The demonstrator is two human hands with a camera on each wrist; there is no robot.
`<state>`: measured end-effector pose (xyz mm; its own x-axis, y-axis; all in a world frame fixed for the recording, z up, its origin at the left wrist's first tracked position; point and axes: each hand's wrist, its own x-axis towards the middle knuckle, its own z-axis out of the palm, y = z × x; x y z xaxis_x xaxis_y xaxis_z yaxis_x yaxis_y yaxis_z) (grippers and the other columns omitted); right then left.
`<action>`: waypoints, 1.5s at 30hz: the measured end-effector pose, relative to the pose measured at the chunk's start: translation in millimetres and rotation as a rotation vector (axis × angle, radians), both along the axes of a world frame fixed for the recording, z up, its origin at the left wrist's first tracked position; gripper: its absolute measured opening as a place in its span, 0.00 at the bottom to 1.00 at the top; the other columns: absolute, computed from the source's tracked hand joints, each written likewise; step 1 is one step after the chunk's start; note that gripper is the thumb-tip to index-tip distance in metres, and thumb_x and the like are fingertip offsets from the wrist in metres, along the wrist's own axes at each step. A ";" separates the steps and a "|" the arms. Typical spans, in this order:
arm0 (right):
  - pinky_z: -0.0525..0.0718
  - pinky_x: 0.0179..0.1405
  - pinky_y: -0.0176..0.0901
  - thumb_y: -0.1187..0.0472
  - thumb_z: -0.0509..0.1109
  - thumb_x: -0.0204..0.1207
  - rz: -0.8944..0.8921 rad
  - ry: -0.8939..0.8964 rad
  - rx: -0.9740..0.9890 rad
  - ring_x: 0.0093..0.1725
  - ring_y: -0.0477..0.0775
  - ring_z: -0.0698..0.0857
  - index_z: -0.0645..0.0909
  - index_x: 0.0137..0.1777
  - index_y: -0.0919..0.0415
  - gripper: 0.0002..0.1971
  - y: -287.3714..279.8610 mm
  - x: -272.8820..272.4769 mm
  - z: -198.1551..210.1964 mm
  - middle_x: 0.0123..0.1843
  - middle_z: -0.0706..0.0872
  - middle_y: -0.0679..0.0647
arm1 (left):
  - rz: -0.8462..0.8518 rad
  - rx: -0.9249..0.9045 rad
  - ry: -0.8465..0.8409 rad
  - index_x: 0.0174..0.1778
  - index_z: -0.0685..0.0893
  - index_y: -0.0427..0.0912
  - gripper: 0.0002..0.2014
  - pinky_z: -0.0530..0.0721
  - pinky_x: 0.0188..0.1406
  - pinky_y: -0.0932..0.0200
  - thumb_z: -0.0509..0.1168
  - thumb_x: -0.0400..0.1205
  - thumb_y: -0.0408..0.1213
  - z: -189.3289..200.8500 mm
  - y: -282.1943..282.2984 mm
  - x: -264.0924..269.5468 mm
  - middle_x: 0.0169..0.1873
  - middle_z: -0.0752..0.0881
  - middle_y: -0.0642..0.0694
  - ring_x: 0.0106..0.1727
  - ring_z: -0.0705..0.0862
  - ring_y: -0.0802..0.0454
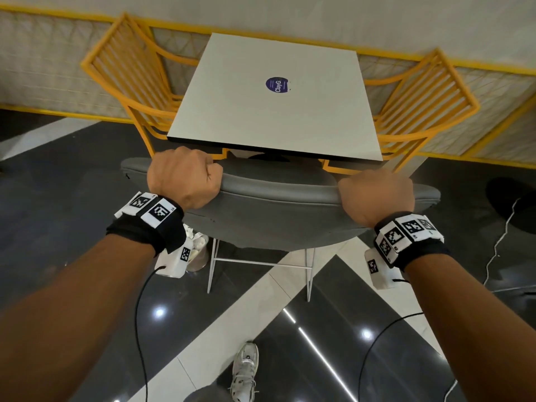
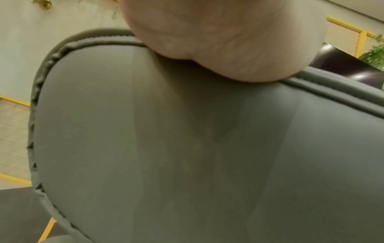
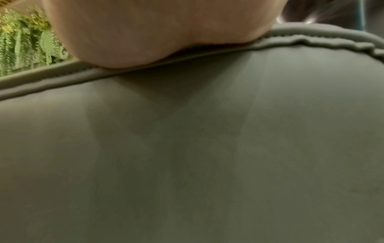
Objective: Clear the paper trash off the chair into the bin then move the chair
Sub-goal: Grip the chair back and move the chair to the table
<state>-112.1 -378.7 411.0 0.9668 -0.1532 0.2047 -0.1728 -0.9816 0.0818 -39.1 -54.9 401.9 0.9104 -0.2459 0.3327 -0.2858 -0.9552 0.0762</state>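
Both forearms reach forward; the left hand (image 1: 182, 177) and right hand (image 1: 377, 195) each curl tight over the top edge of the grey chair (image 1: 272, 216), ready to shift it. It faces a white table (image 1: 275, 117). Its seat is hidden, so paper there cannot be judged.

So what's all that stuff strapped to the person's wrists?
Each bare forearm has a black fabric band at the wrist, topped with white blocks printed with black square codes. A small white box hangs under the left hand and right hand, each trailing a thin black cable.
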 end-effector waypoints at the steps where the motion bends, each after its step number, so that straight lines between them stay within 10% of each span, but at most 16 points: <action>1: 0.64 0.27 0.38 0.46 0.53 0.77 -0.003 0.005 0.001 0.20 0.52 0.68 0.72 0.22 0.57 0.24 0.1 6.5 -0.3 0.20 0.74 0.53 | -0.003 -0.002 -0.003 0.25 0.82 0.40 0.23 0.71 0.27 0.56 0.47 0.76 0.47 -0.2 0.0 7.3 0.19 0.78 0.43 0.23 0.74 0.40; 29: 0.62 0.26 0.38 0.46 0.51 0.75 -0.021 0.018 0.015 0.21 0.55 0.70 0.77 0.24 0.60 0.25 -36.6 146.4 -0.3 0.21 0.75 0.55 | -0.024 -0.012 -0.067 0.22 0.81 0.39 0.23 0.48 0.26 0.61 0.49 0.75 0.46 -1.5 -32.7 130.3 0.17 0.76 0.43 0.21 0.69 0.42; 45: 0.67 0.29 0.41 0.46 0.50 0.76 -0.035 0.011 0.050 0.28 0.62 0.77 0.78 0.25 0.59 0.26 -25.2 125.6 -7.2 0.24 0.77 0.58 | -0.027 -0.019 0.003 0.26 0.80 0.40 0.23 0.63 0.29 0.57 0.47 0.76 0.48 -9.2 -18.7 110.3 0.21 0.76 0.44 0.25 0.74 0.41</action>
